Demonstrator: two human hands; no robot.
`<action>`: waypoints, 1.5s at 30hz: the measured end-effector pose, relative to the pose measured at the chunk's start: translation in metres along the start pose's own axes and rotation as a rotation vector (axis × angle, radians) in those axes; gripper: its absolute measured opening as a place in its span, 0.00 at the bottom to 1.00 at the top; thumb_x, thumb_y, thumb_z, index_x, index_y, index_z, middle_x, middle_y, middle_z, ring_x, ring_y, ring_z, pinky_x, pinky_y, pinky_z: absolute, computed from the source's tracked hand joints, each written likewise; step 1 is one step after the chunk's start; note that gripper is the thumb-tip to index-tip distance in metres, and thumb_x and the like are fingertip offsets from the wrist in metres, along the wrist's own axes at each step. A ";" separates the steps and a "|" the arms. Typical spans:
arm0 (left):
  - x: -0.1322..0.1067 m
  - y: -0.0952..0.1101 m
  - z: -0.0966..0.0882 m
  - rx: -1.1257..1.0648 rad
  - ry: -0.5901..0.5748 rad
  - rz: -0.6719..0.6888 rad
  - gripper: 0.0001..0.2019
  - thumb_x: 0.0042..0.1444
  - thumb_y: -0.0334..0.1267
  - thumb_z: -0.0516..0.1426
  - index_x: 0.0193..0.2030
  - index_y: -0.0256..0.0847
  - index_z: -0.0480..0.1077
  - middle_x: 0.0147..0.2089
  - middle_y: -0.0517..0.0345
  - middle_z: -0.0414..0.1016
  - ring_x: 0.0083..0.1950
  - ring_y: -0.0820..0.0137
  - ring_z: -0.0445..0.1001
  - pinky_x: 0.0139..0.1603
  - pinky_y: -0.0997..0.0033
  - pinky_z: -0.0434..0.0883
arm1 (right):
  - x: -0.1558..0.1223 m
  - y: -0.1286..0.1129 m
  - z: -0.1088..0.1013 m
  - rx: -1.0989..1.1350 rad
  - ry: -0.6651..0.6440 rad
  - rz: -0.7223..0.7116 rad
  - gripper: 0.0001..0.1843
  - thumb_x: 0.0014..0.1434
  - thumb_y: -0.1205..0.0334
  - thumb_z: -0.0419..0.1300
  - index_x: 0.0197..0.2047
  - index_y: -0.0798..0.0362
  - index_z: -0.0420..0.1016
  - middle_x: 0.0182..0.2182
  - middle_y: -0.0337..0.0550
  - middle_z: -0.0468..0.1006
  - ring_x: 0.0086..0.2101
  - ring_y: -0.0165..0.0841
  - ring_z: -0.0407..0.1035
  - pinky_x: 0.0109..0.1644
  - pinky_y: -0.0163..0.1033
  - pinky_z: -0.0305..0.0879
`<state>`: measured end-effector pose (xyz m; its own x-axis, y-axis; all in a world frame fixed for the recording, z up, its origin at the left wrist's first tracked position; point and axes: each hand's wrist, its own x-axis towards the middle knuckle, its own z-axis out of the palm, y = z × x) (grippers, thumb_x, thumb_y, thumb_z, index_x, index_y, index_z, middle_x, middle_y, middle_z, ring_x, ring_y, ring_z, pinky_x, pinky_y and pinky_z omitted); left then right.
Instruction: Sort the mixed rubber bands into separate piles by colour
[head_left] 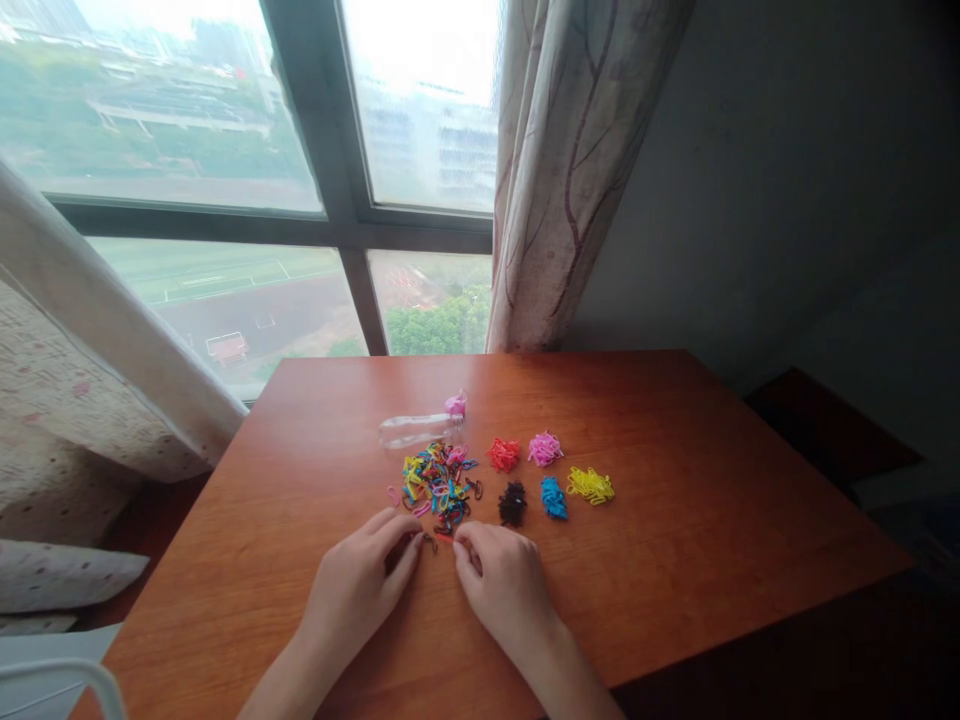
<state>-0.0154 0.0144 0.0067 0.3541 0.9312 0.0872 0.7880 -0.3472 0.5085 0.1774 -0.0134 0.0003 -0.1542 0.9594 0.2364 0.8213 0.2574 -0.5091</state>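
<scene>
My left hand [367,568] is at the near side of a mixed heap of small coloured rubber bands [435,478]. Its thumb and index finger are pinched together at a dark rubber band [430,542]. Across from it, my right hand [508,575] has its fingers curled and pinched, with a red rubber band [444,538] poking out at the fingertips. Sorted by colour, piles lie to the right of the heap: red [503,454], pink [545,449], black [513,503], blue [553,497] and yellow [591,485].
Behind the heap a clear plastic bottle [416,430] lies on its side, with a pink cap [455,404] at its right end. The wooden table [697,480] reaches to a window [337,225] and a patterned curtain [574,170]. A white curved rail [75,672] shows at lower left.
</scene>
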 end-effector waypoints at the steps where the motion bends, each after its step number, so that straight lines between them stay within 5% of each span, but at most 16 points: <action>1: 0.000 0.000 0.000 0.006 -0.003 -0.001 0.10 0.65 0.41 0.50 0.41 0.46 0.72 0.41 0.59 0.77 0.39 0.68 0.77 0.39 0.72 0.70 | -0.001 0.000 -0.001 0.011 0.010 -0.001 0.07 0.59 0.70 0.56 0.31 0.49 0.70 0.26 0.35 0.77 0.27 0.28 0.70 0.31 0.34 0.49; 12: -0.001 0.002 0.000 0.035 0.005 0.006 0.10 0.65 0.41 0.49 0.40 0.47 0.71 0.41 0.60 0.77 0.38 0.69 0.77 0.37 0.73 0.70 | 0.034 0.047 -0.040 -0.068 0.180 0.159 0.08 0.63 0.64 0.56 0.34 0.50 0.75 0.24 0.36 0.76 0.26 0.30 0.69 0.31 0.34 0.50; 18: -0.001 0.002 0.001 0.041 0.007 0.011 0.09 0.65 0.41 0.50 0.40 0.47 0.71 0.41 0.60 0.77 0.39 0.69 0.78 0.37 0.73 0.70 | 0.069 0.058 -0.051 -0.291 0.080 0.309 0.06 0.63 0.62 0.58 0.36 0.47 0.77 0.28 0.37 0.79 0.29 0.31 0.71 0.29 0.35 0.48; 25: -0.002 0.003 0.000 0.040 0.028 0.028 0.09 0.64 0.40 0.50 0.41 0.47 0.72 0.41 0.60 0.77 0.39 0.69 0.78 0.36 0.74 0.69 | 0.080 0.059 -0.047 -0.335 0.020 0.270 0.05 0.63 0.62 0.60 0.38 0.45 0.78 0.29 0.36 0.79 0.31 0.31 0.71 0.30 0.34 0.49; 35: 0.000 0.005 -0.001 0.037 0.018 0.009 0.09 0.64 0.39 0.51 0.40 0.47 0.72 0.41 0.60 0.77 0.39 0.69 0.78 0.36 0.73 0.69 | 0.053 0.057 -0.043 -0.175 0.176 0.133 0.08 0.63 0.65 0.56 0.36 0.49 0.77 0.25 0.37 0.77 0.27 0.30 0.70 0.30 0.33 0.51; 45: -0.002 0.006 -0.001 0.055 -0.010 -0.007 0.09 0.64 0.40 0.50 0.41 0.47 0.71 0.42 0.60 0.76 0.40 0.68 0.77 0.38 0.72 0.70 | -0.007 0.027 -0.023 0.058 0.103 0.037 0.10 0.64 0.67 0.52 0.34 0.50 0.74 0.24 0.36 0.74 0.26 0.29 0.68 0.32 0.33 0.52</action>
<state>-0.0120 0.0109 0.0101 0.3537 0.9323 0.0749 0.8167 -0.3469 0.4611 0.2133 -0.0163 0.0040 -0.0644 0.9520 0.2992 0.7919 0.2312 -0.5651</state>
